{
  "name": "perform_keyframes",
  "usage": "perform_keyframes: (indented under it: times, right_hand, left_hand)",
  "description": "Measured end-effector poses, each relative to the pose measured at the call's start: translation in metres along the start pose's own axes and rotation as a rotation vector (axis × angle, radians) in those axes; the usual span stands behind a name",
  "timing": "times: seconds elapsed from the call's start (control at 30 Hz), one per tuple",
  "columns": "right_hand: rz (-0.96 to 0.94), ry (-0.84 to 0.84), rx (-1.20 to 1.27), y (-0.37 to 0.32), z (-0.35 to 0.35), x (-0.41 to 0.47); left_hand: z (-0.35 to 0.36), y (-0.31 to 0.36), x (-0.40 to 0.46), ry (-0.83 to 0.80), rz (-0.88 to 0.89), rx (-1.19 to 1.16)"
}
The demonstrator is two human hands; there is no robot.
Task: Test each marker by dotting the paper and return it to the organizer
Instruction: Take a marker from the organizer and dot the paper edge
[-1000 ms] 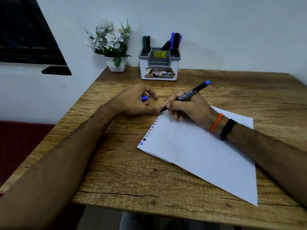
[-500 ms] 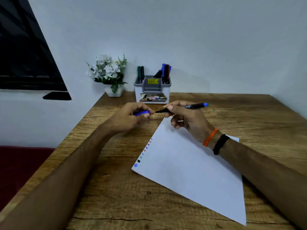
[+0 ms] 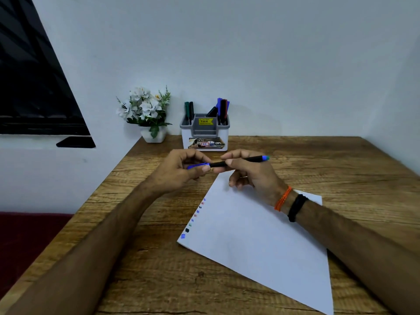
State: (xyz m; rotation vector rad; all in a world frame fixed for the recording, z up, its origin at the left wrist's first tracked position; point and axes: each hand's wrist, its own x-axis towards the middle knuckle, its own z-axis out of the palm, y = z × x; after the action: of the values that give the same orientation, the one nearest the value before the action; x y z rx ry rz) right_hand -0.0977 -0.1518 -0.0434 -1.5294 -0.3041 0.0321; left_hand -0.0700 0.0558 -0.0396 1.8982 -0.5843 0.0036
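My right hand (image 3: pixel 250 173) grips a black marker (image 3: pixel 247 159) with a blue end, held level above the table. My left hand (image 3: pixel 179 172) pinches the marker's blue cap (image 3: pixel 197 165), which meets the marker's tip end. Below the hands lies a white sheet of paper (image 3: pixel 261 242) with a row of coloured dots (image 3: pixel 193 219) along its left edge. A white and grey organizer (image 3: pixel 204 133) with several markers standing in it sits at the back of the table, beyond both hands.
A small white pot of white flowers (image 3: pixel 147 114) stands left of the organizer by the wall. The wooden table (image 3: pixel 329 169) runs to the wall at the back and right. A dark window (image 3: pixel 34 87) is at the left.
My right hand lifted the marker off the paper and turned it level. My left hand brought the blue cap up against its tip. The camera tilted upward.
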Motion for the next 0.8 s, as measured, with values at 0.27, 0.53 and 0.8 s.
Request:
perform_keyframes:
  times: [0.27,0.53,0.8]
  right_hand:
    - [-0.036,0.028,-0.024,0.004,-0.002,0.000]
    - [-0.232,0.077,-0.262,0.015,0.007,0.004]
    - [-0.549,0.148,-0.575,0.019,0.011,-0.004]
  left_hand:
    - [0.002,0.002,0.000,0.016,-0.003,-0.055]
    - [0.004,0.007,0.000,0.096,-0.038,-0.101]
    - [0.019,0.005,-0.001,0.109,-0.123,-0.136]
